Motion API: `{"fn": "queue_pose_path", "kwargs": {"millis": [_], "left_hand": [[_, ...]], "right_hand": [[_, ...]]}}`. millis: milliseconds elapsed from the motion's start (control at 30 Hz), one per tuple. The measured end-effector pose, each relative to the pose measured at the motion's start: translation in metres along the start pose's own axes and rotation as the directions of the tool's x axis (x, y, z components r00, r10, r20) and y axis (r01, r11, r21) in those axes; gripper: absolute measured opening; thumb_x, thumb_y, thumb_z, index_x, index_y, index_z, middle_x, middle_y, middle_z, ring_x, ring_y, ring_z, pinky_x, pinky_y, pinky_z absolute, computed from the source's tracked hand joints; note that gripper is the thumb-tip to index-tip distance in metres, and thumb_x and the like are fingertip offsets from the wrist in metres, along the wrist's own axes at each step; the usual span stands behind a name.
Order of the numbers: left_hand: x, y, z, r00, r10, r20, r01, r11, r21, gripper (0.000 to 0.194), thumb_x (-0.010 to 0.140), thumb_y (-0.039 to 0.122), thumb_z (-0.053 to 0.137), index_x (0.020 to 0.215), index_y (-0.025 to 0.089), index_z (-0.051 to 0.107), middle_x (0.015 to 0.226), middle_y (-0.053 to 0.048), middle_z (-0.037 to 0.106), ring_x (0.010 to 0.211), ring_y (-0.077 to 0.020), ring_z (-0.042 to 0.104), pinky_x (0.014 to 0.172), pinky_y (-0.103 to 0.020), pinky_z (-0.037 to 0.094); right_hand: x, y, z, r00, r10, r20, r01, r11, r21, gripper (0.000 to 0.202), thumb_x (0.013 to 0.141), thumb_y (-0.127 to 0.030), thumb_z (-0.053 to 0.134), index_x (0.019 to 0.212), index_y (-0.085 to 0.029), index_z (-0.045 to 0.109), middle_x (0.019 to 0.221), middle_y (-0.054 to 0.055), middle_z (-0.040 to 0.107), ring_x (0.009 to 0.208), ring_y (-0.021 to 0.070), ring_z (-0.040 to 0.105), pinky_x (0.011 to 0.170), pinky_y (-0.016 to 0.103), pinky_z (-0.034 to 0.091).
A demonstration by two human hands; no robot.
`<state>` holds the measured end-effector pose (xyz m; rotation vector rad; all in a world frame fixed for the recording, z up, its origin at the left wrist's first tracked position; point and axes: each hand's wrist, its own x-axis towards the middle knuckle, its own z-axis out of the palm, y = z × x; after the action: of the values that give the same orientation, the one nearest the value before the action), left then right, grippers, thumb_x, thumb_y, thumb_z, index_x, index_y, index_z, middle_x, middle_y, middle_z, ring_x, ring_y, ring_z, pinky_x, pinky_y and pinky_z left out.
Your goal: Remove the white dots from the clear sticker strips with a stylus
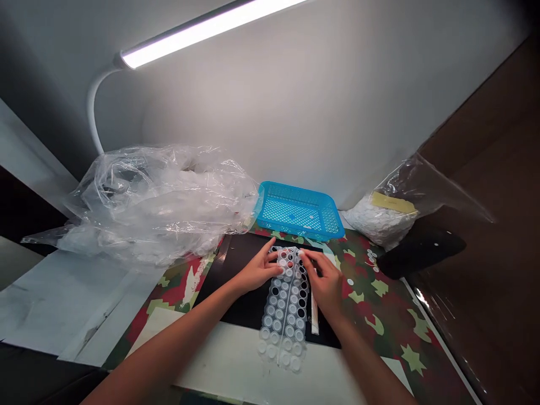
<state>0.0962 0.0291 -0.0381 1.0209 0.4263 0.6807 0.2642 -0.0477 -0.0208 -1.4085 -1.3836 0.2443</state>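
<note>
A long translucent plastic strip (284, 304) with rows of round cups lies lengthwise in front of me. White discs fill many of its cups, while several along the right edge and far end show dark. My left hand (257, 269) holds the strip's far left edge, its thumb on top, the index finger stretched out and other fingers partly hidden beneath. At the far right of the strip, my right hand (324, 278) pinches a small white disc (300, 253) between thumb and fingertips, right at the cups. A narrow white stick (314, 315) lies beside the strip.
Behind my hands is a blue plastic basket (301, 230). A large clear bag (169, 208) fills the left; a bag of white pieces (377, 219) stands right, near a black object (422, 250). Loose white discs (371, 256) dot the camouflage cloth (371, 304). A lamp (211, 29) hangs above.
</note>
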Motion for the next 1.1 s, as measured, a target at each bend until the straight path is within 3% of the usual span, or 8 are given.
{"fn": "queue_pose_path", "kwargs": {"millis": [167, 367, 467, 567, 700, 833, 967, 1100], "left_hand": [[0.001, -0.002, -0.002, 0.999, 0.015, 0.030, -0.016, 0.999, 0.028, 0.102, 0.070, 0.020, 0.077, 0.148, 0.031, 0.012, 0.141, -0.018, 0.043, 0.086, -0.0102, 0.062, 0.068, -0.017, 0.043], [-0.004, 0.002, 0.002, 0.997, 0.033, 0.073, -0.039, 0.996, 0.085, 0.103, 0.074, 0.017, 0.074, 0.148, 0.031, 0.004, 0.142, -0.019, 0.042, 0.102, -0.0175, 0.059, 0.070, -0.019, 0.043], [-0.005, 0.004, 0.004, 0.995, 0.024, 0.095, -0.035, 0.993, 0.109, 0.103, 0.075, 0.015, 0.072, 0.148, 0.031, 0.002, 0.142, -0.020, 0.041, 0.096, -0.0158, 0.061, 0.064, -0.017, 0.041], [-0.005, 0.005, 0.005, 0.994, 0.017, 0.107, -0.029, 0.994, 0.109, 0.103, 0.075, 0.014, 0.070, 0.148, 0.034, 0.000, 0.144, -0.021, 0.038, 0.088, -0.0142, 0.064, 0.059, -0.016, 0.038], [-0.005, 0.005, 0.005, 0.994, 0.012, 0.111, -0.024, 0.994, 0.103, 0.102, 0.076, 0.013, 0.068, 0.147, 0.036, -0.002, 0.148, -0.020, 0.031, 0.102, -0.0218, 0.064, 0.063, -0.017, 0.040], [-0.005, 0.003, 0.004, 0.996, 0.011, 0.090, -0.021, 0.993, 0.115, 0.100, 0.077, 0.011, 0.066, 0.148, 0.037, 0.001, 0.148, -0.021, 0.030, 0.109, -0.0271, 0.061, 0.058, -0.015, 0.038], [-0.003, 0.002, 0.004, 0.998, 0.018, 0.053, -0.025, 0.992, 0.122, 0.100, 0.074, 0.010, 0.067, 0.148, 0.036, 0.005, 0.144, -0.019, 0.037, 0.106, -0.0267, 0.063, 0.059, -0.016, 0.040], [-0.003, 0.002, 0.005, 1.000, 0.013, 0.015, -0.014, 0.992, 0.125, 0.098, 0.072, 0.012, 0.068, 0.148, 0.033, 0.010, 0.137, -0.018, 0.045, 0.100, -0.0252, 0.065, 0.064, -0.020, 0.045]], "right_hand": [[-0.002, -0.009, 0.010, 0.950, -0.166, 0.264, 0.177, 0.984, -0.017, 0.019, 0.089, -0.027, 0.056, 0.103, -0.027, 0.070, 0.101, 0.004, 0.071, 0.097, 0.0229, 0.063, 0.088, 0.042, 0.050], [0.003, -0.003, 0.004, 0.923, -0.166, 0.348, 0.186, 0.982, -0.025, 0.016, 0.088, -0.029, 0.059, 0.100, -0.025, 0.070, 0.095, 0.004, 0.071, 0.092, 0.0223, 0.064, 0.082, 0.039, 0.052], [0.003, -0.005, 0.003, 0.927, -0.135, 0.350, 0.157, 0.987, -0.034, 0.015, 0.089, -0.030, 0.057, 0.094, -0.024, 0.070, 0.088, 0.004, 0.071, 0.086, 0.0211, 0.064, 0.077, 0.035, 0.052], [0.002, -0.006, 0.005, 0.954, -0.090, 0.285, 0.111, 0.992, -0.060, 0.017, 0.090, -0.032, 0.056, 0.088, -0.022, 0.069, 0.084, 0.004, 0.070, 0.082, 0.0209, 0.065, 0.074, 0.033, 0.052], [0.006, 0.005, 0.002, 0.998, 0.020, 0.057, -0.014, 0.995, -0.098, 0.026, 0.093, -0.036, 0.047, 0.092, -0.018, 0.065, 0.085, 0.007, 0.069, 0.069, 0.0187, 0.065, 0.062, 0.030, 0.052], [0.011, 0.017, -0.010, 0.986, 0.090, -0.144, -0.106, 0.988, -0.110, 0.034, 0.093, -0.043, 0.045, 0.096, -0.014, 0.063, 0.082, 0.008, 0.069, 0.059, 0.0175, 0.065, 0.054, 0.029, 0.052], [0.017, 0.015, -0.018, 0.979, 0.040, -0.199, -0.070, 0.987, -0.147, 0.033, 0.090, -0.043, 0.049, 0.095, -0.016, 0.066, 0.088, 0.008, 0.070, 0.072, 0.0195, 0.066, 0.063, 0.030, 0.052], [0.046, 0.018, -0.020, 0.975, -0.067, -0.210, 0.021, 0.976, -0.217, 0.030, 0.089, -0.042, 0.053, 0.094, -0.018, 0.069, 0.098, 0.010, 0.068, 0.091, 0.0229, 0.062, 0.082, 0.036, 0.049]]}}
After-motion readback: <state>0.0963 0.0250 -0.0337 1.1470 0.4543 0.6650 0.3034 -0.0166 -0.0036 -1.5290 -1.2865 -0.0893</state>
